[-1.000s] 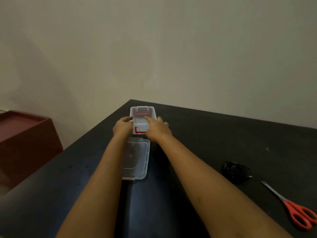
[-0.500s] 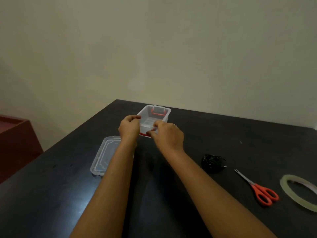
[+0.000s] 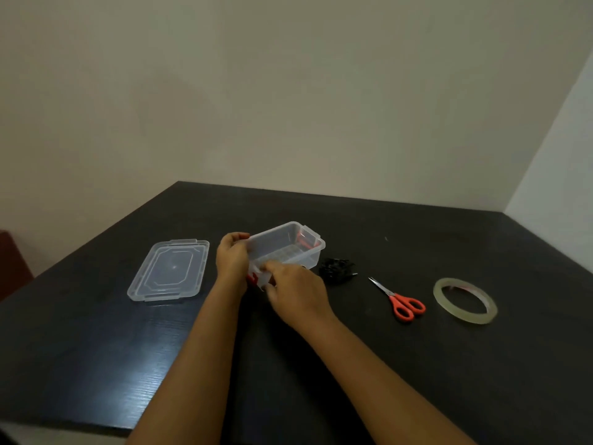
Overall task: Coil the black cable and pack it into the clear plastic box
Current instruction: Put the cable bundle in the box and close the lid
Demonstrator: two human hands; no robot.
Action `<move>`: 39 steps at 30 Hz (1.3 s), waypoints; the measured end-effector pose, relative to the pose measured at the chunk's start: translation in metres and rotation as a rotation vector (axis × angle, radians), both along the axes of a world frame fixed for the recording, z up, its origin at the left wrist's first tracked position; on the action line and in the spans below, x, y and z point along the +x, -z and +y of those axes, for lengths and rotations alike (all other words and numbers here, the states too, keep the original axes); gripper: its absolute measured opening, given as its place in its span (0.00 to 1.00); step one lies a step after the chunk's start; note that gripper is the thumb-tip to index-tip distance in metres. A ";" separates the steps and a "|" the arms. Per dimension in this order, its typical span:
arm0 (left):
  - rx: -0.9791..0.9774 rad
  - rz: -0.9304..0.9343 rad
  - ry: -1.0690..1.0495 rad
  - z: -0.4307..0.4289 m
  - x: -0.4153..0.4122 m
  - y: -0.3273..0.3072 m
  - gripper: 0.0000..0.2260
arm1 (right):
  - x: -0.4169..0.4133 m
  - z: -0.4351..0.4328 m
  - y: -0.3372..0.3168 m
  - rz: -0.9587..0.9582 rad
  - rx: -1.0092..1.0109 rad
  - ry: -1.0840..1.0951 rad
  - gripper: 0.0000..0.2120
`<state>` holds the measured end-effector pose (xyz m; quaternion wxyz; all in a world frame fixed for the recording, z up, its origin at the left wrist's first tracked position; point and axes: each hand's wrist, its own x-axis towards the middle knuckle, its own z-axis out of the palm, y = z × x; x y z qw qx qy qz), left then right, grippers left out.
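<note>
The clear plastic box [image 3: 290, 244] with red latches is open and holds nothing I can see. My left hand [image 3: 231, 256] grips its near left corner, fingers curled over the rim. My right hand [image 3: 296, 292] grips its near end wall by the red latch. The black cable [image 3: 337, 270] lies bunched in a small coil on the table just right of the box, touched by neither hand. The box's clear lid [image 3: 170, 270] lies flat on the table to the left.
Red-handled scissors [image 3: 399, 300] lie right of the cable, and a roll of clear tape [image 3: 464, 300] sits farther right. The black table [image 3: 96, 348] ends at a near edge at lower left; walls stand behind and to the right.
Both hands have brought the box nearer and to the right, turning it so it sits beside the cable. The lid stays on the table, now apart from the box.
</note>
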<state>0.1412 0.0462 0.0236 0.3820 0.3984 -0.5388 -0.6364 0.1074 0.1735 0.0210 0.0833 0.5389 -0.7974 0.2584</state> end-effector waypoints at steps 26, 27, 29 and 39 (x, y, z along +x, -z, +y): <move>0.034 0.031 0.136 -0.018 -0.009 0.007 0.14 | -0.126 0.027 -0.025 -0.255 0.085 0.573 0.16; 0.049 0.039 0.141 -0.018 -0.010 0.007 0.14 | -0.126 0.030 -0.028 -0.213 -0.052 0.568 0.15; 0.074 0.051 0.147 -0.018 -0.010 0.009 0.14 | -0.123 0.029 -0.037 -0.163 -0.277 0.532 0.14; -0.037 0.060 0.221 -0.015 -0.011 0.009 0.15 | -0.097 -0.024 -0.034 -0.360 -0.121 0.260 0.11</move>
